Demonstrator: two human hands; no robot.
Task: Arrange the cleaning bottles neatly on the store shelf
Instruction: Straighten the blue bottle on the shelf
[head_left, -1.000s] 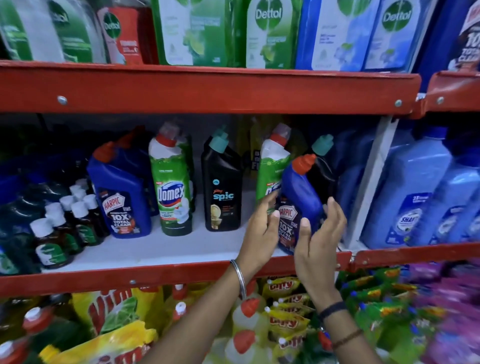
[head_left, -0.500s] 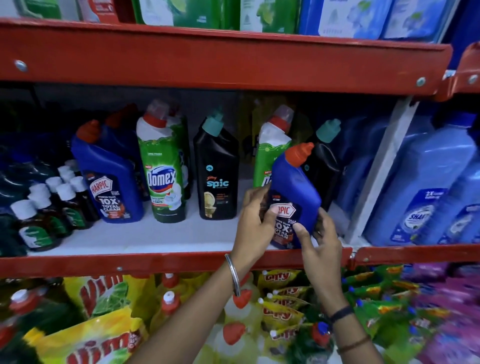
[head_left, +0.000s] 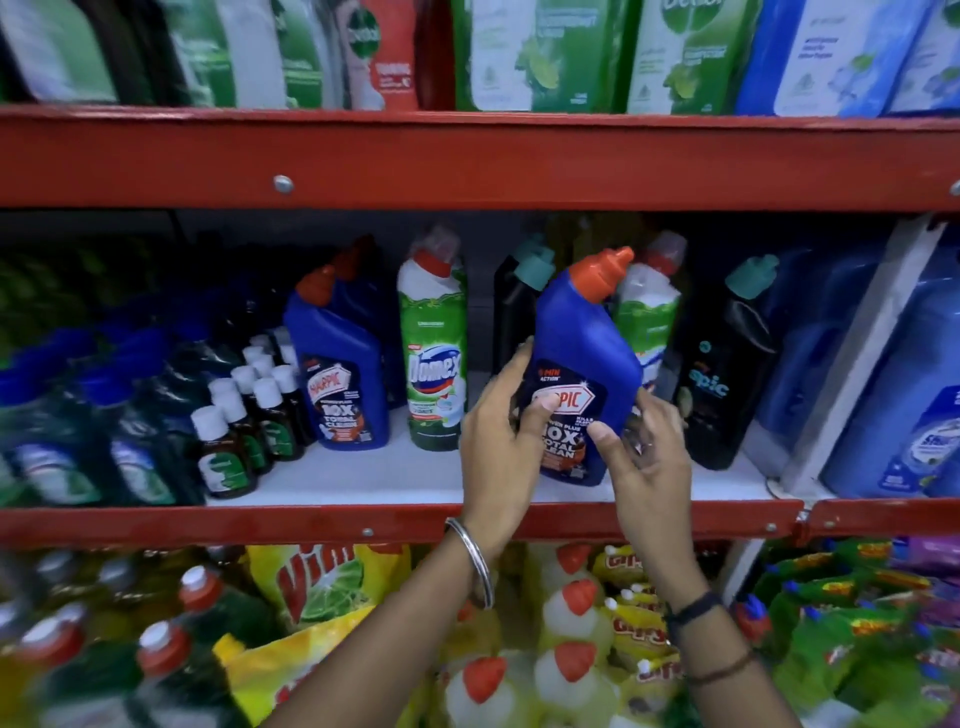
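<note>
A blue Harpic bottle (head_left: 584, 338) with an orange cap stands near the front of the white middle shelf (head_left: 395, 475). My left hand (head_left: 501, 439) grips its left side, thumb on the label. My right hand (head_left: 647, 457) holds its lower right edge. Another blue Harpic bottle (head_left: 340, 374) stands further left, with a green Domex bottle (head_left: 434, 358) beside it. A black bottle with a teal cap (head_left: 517, 306) and a second Domex bottle (head_left: 649, 312) are partly hidden behind the held bottle. A black Spic bottle (head_left: 727, 369) stands to the right.
Small dark bottles with white caps (head_left: 244, 426) crowd the shelf's left part. Large pale blue bottles (head_left: 904, 395) fill the right bay past a white upright (head_left: 857, 364). Red shelf rails (head_left: 467, 161) run above and below. Pouches and orange-capped bottles (head_left: 571, 649) fill the lower shelf.
The held Harpic bottle has moved left along the shelf, away from the black Spic bottle. Both hands went with it, and the view shifted right.
</note>
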